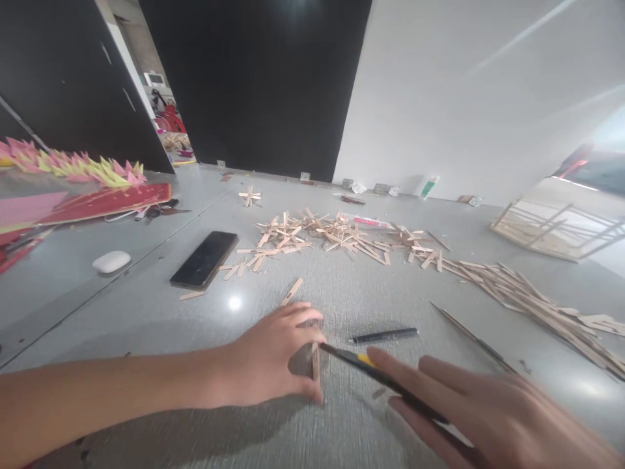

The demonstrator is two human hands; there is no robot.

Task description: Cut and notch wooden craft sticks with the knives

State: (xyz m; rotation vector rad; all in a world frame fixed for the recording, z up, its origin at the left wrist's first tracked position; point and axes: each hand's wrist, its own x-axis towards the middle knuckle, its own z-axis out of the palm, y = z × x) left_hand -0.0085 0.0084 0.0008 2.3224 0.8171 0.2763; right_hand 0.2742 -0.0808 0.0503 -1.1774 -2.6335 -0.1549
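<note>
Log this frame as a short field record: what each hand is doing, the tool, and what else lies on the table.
left hand: left hand presses a short wooden stick down on the grey table
right hand: right hand grips a utility knife, its tip at the stick
near the hands: black pen; thin skewer
farther back: pile of wooden stick pieces; long strips
left side: phone face up; white case; pink and yellow paper craft
right edge: wooden frame model
</note>
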